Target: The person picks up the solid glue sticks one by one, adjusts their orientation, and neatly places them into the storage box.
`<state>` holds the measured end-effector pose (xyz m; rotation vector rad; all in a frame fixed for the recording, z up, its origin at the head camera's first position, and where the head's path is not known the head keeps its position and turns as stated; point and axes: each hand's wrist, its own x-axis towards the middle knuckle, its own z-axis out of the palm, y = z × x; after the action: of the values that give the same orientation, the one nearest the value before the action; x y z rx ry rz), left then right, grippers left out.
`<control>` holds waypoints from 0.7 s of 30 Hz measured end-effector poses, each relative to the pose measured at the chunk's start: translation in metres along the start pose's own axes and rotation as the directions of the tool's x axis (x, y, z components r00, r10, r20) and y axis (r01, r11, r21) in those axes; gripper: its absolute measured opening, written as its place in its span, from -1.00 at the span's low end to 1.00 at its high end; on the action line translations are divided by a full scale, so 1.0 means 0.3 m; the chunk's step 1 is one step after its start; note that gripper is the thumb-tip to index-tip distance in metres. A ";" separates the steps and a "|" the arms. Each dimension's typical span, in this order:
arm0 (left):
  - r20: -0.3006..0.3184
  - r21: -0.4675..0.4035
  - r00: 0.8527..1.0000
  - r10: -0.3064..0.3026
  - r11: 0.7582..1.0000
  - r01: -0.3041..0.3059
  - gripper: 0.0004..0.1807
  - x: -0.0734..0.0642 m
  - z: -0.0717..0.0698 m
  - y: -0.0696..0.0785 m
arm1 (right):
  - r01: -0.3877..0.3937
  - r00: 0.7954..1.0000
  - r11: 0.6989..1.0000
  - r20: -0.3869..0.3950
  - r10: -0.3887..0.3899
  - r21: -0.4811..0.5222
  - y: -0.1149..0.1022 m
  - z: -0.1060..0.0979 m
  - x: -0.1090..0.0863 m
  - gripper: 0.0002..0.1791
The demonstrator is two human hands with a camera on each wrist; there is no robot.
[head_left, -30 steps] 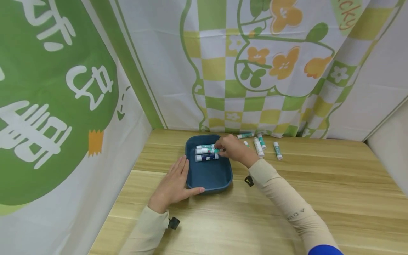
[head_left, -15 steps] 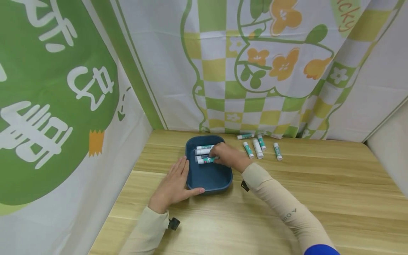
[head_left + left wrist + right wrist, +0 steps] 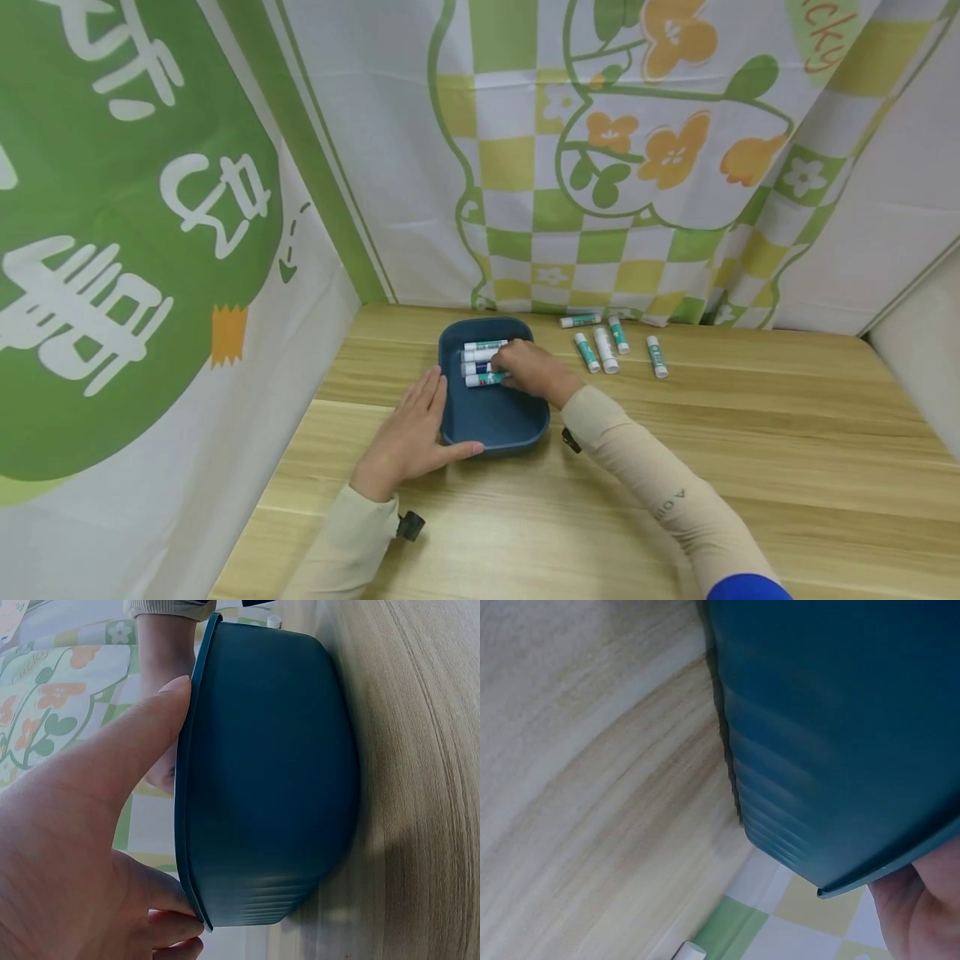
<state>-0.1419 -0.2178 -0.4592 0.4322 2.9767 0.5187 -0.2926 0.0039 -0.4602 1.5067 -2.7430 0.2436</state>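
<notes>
Right hand (image 3: 532,369) on a small tube (image 3: 483,380) in a blue bin (image 3: 498,417), left hand (image 3: 408,437) at the rim.
Head view: the small tube lies at the near end of a row of 4 inside the bin, probably to save room; the right fingers seem clamped on its right end. The left fingers lie straight along the bin's left side, thumb spread apart at the near rim, likely to stop it sliding on the desk (image 3: 645,517). Another 5 tubes (image 3: 606,350) lie loose near the curtain (image 3: 581,225). Left wrist view: thumb and fingers bracket the bin's corner, which probably steadies it 2 ways. Right wrist view: the bin's wall hides the right fingertips, so their grip cannot be told there.
</notes>
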 end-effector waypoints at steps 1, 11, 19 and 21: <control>-0.001 -0.001 1.000 0.000 1.000 0.000 0.35 0.000 0.000 0.000 | -0.004 1.000 1.000 -0.006 0.004 -0.003 -0.001 0.000 0.000 -0.91; 0.003 -0.006 1.000 -0.002 1.000 0.002 0.36 -0.001 0.005 -0.007 | -0.071 0.997 0.995 0.016 0.072 -0.064 -0.014 0.004 0.017 -0.93; 0.002 -0.002 1.000 0.002 1.000 -0.002 0.36 0.000 0.004 -0.003 | -0.096 0.995 0.990 0.000 0.096 -0.104 -0.012 0.013 0.016 -0.85; -0.001 -0.001 1.000 0.004 1.000 -0.004 0.36 0.000 0.003 -0.003 | -0.098 0.995 0.990 -0.002 0.098 -0.099 -0.011 0.013 0.016 -0.87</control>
<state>-0.1421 -0.2184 -0.4604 0.4386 2.9775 0.5204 -0.2921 -0.0025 -0.4633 1.3524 -2.7887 0.1038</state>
